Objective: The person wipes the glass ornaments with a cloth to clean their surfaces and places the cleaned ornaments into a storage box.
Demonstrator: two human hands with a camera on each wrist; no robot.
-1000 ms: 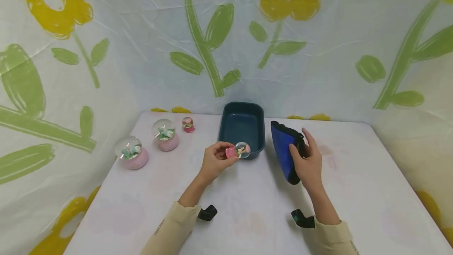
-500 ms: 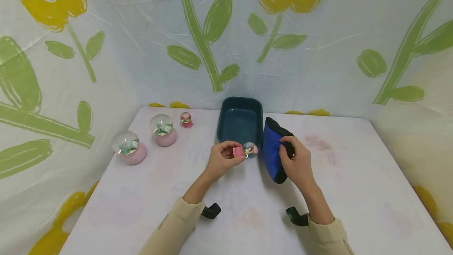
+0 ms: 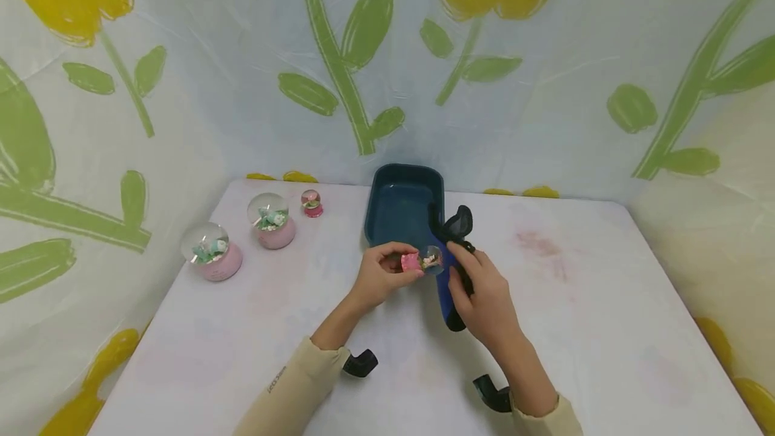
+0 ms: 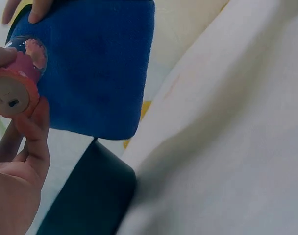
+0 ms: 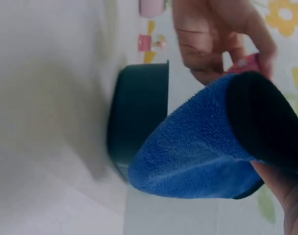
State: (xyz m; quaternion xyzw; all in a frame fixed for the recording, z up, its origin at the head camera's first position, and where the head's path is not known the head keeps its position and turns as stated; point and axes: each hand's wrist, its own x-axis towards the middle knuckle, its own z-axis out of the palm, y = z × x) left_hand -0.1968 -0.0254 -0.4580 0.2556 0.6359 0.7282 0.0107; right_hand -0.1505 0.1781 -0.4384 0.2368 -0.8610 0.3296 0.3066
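Observation:
My left hand pinches a small snow globe by its pink base, glass end pointing right. In the left wrist view the underside of its base faces the camera. My right hand grips a blue plush cloth with black edging, folded over and bulging in the right wrist view. The cloth stands right beside the globe's glass and overlaps it in the left wrist view. The palm side of my right hand is mostly hidden behind the cloth.
A dark teal plastic basin stands behind my hands at the table's back. To the left are two large snow globes on pink bases, a nearer globe and a farther globe, plus another small globe. A flowered sheet hangs behind.
My right hand has carried the cloth leftward to the snow globe, and the cloth's black-edged side has folded further. My left hand has moved slightly right with the snow globe.

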